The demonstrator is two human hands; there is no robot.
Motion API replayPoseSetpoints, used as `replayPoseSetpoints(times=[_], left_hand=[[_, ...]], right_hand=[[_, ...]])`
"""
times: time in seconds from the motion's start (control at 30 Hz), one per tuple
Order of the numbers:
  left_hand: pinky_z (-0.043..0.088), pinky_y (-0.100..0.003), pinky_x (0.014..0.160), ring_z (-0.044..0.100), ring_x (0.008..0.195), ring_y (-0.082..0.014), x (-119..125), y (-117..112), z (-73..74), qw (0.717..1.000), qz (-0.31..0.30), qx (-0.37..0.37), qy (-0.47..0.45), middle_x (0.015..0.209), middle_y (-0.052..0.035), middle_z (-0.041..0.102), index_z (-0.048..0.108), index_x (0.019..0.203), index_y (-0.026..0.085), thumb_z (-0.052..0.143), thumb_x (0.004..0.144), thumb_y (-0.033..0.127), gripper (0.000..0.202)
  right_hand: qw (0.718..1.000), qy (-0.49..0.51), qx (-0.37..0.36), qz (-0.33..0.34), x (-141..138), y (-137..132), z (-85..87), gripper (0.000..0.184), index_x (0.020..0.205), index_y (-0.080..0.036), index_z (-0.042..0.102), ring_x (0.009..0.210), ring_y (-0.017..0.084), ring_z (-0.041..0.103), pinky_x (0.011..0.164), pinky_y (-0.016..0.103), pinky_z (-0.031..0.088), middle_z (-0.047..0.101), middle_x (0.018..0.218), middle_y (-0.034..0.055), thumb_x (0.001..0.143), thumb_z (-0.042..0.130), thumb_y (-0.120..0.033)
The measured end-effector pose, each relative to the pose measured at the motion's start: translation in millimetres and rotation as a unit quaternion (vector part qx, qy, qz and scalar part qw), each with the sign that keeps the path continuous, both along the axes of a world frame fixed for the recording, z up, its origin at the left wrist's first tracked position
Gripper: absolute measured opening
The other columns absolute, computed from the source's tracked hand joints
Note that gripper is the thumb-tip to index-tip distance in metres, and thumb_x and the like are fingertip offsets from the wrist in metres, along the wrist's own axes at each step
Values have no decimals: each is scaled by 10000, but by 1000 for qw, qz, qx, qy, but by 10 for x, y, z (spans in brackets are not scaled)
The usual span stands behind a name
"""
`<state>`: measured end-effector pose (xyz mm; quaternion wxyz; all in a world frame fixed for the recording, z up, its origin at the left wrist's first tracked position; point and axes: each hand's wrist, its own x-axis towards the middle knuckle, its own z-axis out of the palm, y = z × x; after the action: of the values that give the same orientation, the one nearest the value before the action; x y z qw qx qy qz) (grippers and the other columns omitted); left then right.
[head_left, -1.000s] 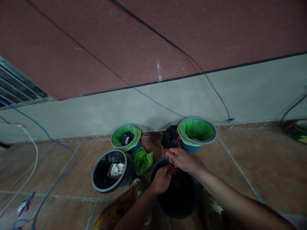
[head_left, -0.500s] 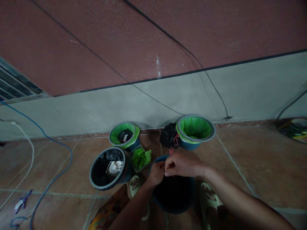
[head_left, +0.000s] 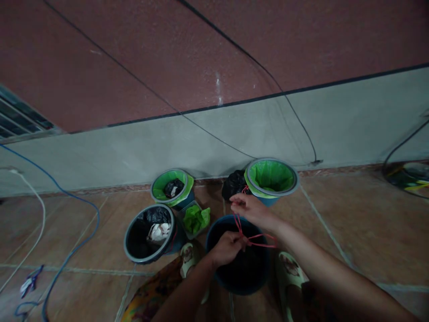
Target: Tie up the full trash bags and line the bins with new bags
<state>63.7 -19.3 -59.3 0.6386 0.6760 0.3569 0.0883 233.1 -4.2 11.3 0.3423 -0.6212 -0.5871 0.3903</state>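
Observation:
A dark blue trash bin [head_left: 269,264] stands on the floor between my feet, its inside very dark, with what looks like a black bag in it. Over its opening my left hand [head_left: 229,247] is closed, pinching a red drawstring [head_left: 259,244] where its loops meet. One loop sticks out to the right. Another runs up to my right hand [head_left: 248,208], whose fingers are closed on its upper end above the bin's far rim. Just beyond, a tied black garbage bag [head_left: 232,184] with red string lies beside a green-lined bin [head_left: 272,175].
To the left are a bin with a black liner and white waste [head_left: 149,232], a green-lined bin holding a small black bundle [head_left: 172,183], and a tray with crumpled green plastic [head_left: 196,219]. A blue cable [head_left: 80,241] crosses the tiles. Behind stands a wall [head_left: 214,143].
My hands, close together before, have parted. The right moved up and away, the left down and toward the bin's middle. Red drawstring loops now show stretched between and beside them.

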Motion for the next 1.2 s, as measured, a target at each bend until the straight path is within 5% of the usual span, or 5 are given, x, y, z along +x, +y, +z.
replayPoseSetpoints(times=[0.2, 0.3, 0.47, 0.83, 1.2], left_hand=[[376, -265, 652, 509, 633, -133, -47, 81, -171, 988, 130, -76, -37, 627, -17, 596, 676, 688, 146, 526, 827, 494, 404], [360, -259, 625, 496, 619, -123, -73, 111, -185, 978, 162, -118, -49, 635, -24, 607, 676, 680, 141, 554, 805, 491, 391], [342, -245, 582, 493, 590, -111, -96, 151, -81, 974, 204, -101, -9, 689, -43, 674, 738, 803, 120, 606, 756, 361, 279], [498, -306, 858, 666, 886, -176, -149, 146, 231, 906, -82, 414, 28, 933, -49, 743, 691, 1044, 197, 453, 868, 109, 309], [536, -229, 775, 683, 893, -136, -217, 95, 291, 844, 49, 534, -23, 984, -71, 717, 681, 998, 190, 452, 951, 183, 233]], right_hand=[[981, -179, -54, 43, -46, -232, -116, 599, 1234, -168, 612, 1112, 301, 615, 891, 369, 453, 644, 1255, 171, 683, 739, -365], [967, -215, -95, 96, -94, -316, -175, 103, 800, -204, 706, 799, 261, 672, 700, 332, 441, 727, 847, 106, 701, 689, -230], [959, -181, -123, 179, -158, -356, -231, 357, 384, -208, 449, 398, 108, 405, 484, 292, 266, 464, 413, 3, 675, 627, -104], [935, -283, -96, 190, -91, -287, 24, 312, 968, -193, 706, 981, 225, 676, 756, 289, 431, 745, 1014, 95, 805, 463, -85], [970, 59, -99, 212, -63, -158, -294, 277, 879, -183, 642, 786, 145, 617, 689, 237, 429, 699, 842, -4, 661, 508, -78]])
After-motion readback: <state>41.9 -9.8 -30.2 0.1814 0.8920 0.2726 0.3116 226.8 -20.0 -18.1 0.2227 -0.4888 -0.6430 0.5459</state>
